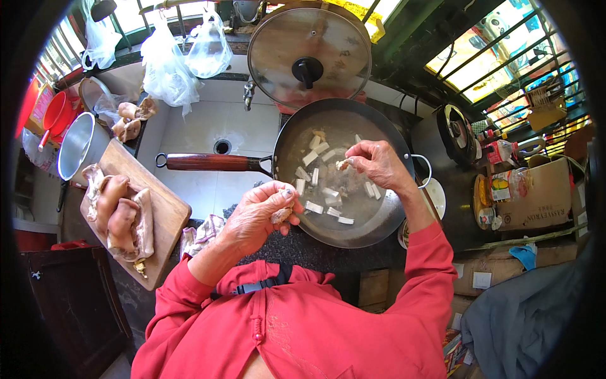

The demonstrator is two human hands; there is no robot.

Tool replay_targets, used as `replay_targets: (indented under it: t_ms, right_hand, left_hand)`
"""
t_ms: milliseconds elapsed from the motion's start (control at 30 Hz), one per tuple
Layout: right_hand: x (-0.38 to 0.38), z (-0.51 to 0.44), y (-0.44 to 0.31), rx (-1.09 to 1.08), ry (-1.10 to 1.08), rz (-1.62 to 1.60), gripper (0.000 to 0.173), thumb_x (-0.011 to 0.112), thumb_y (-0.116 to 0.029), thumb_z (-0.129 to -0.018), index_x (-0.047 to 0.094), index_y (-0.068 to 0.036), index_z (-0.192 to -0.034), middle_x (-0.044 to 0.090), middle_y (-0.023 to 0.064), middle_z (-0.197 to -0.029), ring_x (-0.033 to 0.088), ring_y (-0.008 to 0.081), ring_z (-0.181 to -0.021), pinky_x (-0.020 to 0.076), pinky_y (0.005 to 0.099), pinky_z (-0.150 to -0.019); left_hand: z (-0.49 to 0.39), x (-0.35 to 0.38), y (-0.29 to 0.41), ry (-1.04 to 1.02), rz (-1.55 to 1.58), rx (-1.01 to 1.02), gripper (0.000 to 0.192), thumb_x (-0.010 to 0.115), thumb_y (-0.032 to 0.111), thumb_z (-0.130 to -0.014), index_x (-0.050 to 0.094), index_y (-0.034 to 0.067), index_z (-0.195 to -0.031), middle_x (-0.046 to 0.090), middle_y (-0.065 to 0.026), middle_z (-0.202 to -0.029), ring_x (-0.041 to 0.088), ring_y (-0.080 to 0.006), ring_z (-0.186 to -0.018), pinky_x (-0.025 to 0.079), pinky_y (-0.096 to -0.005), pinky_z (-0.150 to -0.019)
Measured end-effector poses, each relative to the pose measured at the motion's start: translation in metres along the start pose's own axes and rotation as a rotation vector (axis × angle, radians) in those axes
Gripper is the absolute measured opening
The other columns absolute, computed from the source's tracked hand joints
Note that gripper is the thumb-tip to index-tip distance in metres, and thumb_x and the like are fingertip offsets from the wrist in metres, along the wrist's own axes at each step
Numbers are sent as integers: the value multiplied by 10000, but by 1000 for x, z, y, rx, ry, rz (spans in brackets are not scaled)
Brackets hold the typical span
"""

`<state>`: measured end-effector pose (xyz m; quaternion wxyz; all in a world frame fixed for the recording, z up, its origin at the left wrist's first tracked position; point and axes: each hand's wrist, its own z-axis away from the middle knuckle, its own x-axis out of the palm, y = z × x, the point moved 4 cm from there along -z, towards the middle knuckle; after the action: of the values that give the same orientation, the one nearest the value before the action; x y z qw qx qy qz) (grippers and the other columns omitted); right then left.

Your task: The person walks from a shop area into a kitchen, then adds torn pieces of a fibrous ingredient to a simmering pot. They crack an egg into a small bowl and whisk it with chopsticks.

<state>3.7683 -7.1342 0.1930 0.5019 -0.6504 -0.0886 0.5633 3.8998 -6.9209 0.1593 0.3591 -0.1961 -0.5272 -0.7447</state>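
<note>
My left hand (262, 208) is curled around a small brownish, lumpy piece of food (282, 215), near the left rim of a big wok (341, 237). Over the wok's right half, my right hand (381, 163) pinches a little pale crumbly bit (342, 165) between thumb and fingertips. What the bits are, I cannot tell. Several white, oblong food pieces (313, 206) lie scattered on the wok's bottom. The long wooden handle (208, 162) points left over the sink, and a metal loop handle (428, 168) is on the right.
A cutting board (165, 237) at left bears pieces of skin-on meat (124, 220). Beside it stand a metal basin (80, 147) and more meat (127, 129). Behind are the sink (189, 128), its tap (248, 94) and a glass lid (310, 42). A rice cooker (438, 135) stands right.
</note>
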Motion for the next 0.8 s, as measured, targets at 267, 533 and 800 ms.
replay_targets:
  t_ms: [267,533,800]
  right_hand:
    - [5,-6,7,84,-87,-130,163,562,-61,-829,632,25,-948,595,17,-710,529,68,-615,447,227,-579]
    - [4,-9,23,93,140,400,218,507,-119,-778,670,-20,-886,637,201,-774,628,336,-745,490,378,-706]
    - [28,32,-55,-5,-26,-72,203,637,-208,-800,641,-34,-904,608,117,-737,593,286,-640,478,316,-604]
  left_hand:
    - [-3,0,-2,-72,72,-2,259,501,271,-920,567,38,-1011,623,-97,-888,618,-160,-732,505,-246,-575]
    - [3,-9,-2,-97,120,-42,378,466,57,-845,481,2,-1219,591,-135,-1070,596,-204,-936,503,-301,-767]
    - [-2,4,-3,-255,96,-76,609,509,-8,-717,402,-4,-1316,532,-131,-1215,525,-211,-1102,434,-316,-913]
